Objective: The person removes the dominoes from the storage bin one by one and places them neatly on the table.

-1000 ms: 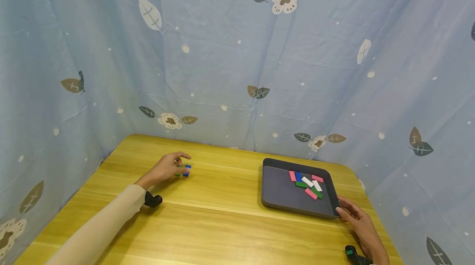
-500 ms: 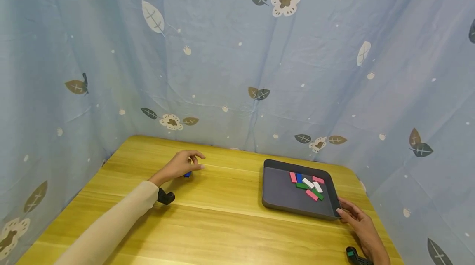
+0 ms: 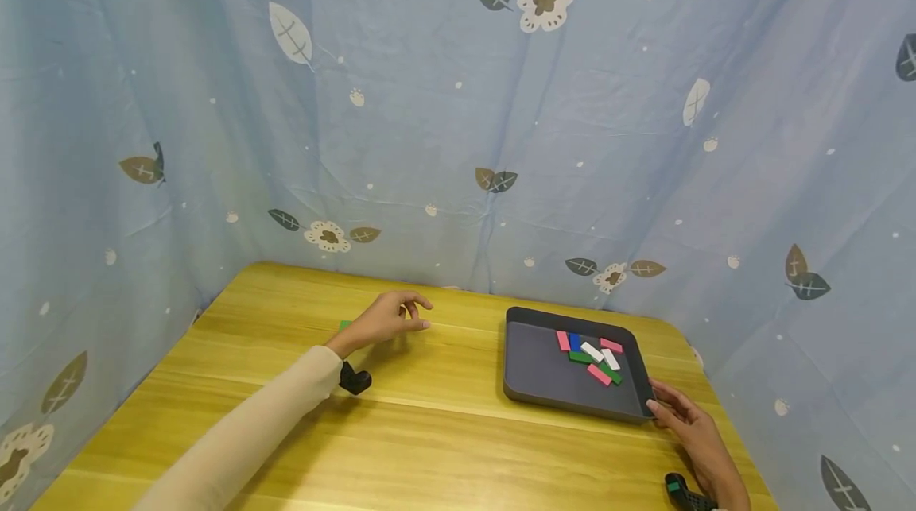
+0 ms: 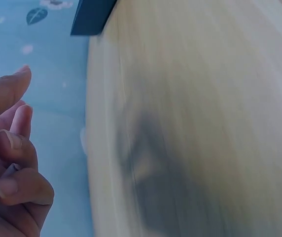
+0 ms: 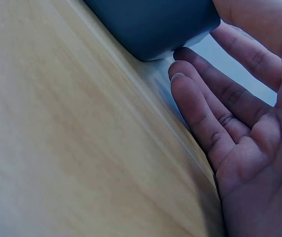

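Blocks (image 3: pixel 592 351) loose in the tray (image 3: pixel 537 372) could have been jostled by a tug from the right hand (image 3: pixel 694 435), its rim being pinched there. The left hand (image 3: pixel 390 320) was loosely curled, thumb and forefinger apart; whether anything was held could not be told. Behind its fingers, a partly masked green block (image 3: pixel 345 325) could have been knocked by the sleeve (image 3: pixel 286 408); ahead, the way was barred by the tray's wall.

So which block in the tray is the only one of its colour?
The blue block, just right of the leftmost pink block. The other blocks in the tray are pink, white or green, each colour appearing more than once.
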